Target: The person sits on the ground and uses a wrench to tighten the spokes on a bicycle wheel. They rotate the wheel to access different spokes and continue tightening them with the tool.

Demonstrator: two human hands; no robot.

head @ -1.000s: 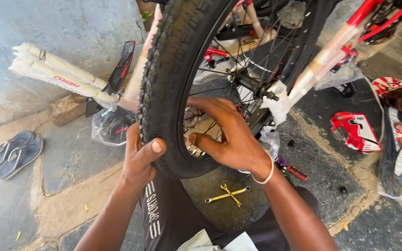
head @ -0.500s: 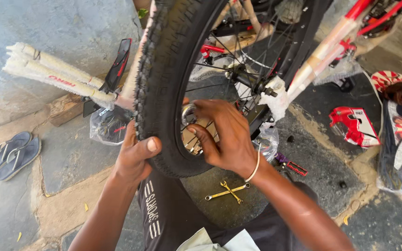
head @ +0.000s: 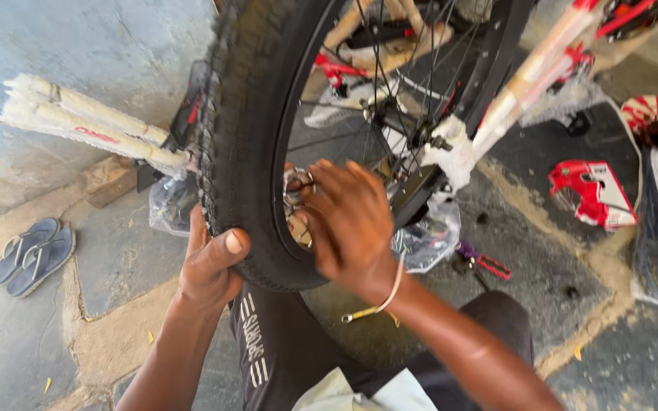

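I see my left hand (head: 209, 266) wrapped around the outside of the knobby black bicycle tyre (head: 247, 152), thumb lying across the tread and fingers curled behind it, so it is closed on the tyre near its lowest part. The tyre stands upright in front of me, filling the top middle of the view, with its black rim (head: 287, 114) and thin spokes (head: 401, 84) running to the hub (head: 428, 137).

My right hand (head: 348, 221) reaches in from the other side, palm down against the inner edge of the rim. Its fingers are bent over a small shiny metal part (head: 298, 190) just inside the rim; I cannot tell whether they actually grip it or only press on it. A thin bangle (head: 394, 285) sits on that wrist.

Behind the wheel the bicycle frame (head: 542, 68) slants up to the right, red and white and partly wrapped in packing. Clear plastic bags (head: 428, 236) lie crumpled on the stone floor (head: 116, 259) under the wheel. A yellowish spanner (head: 359, 313) lies on the floor below my right wrist, and a small red tool (head: 489, 266) lies just right of it. To the far left are a pair of blue sandals (head: 32, 255), and above them a wrapped white bundle (head: 85, 129) leans by the wall. A red and white piece (head: 592, 194) lies at the right.
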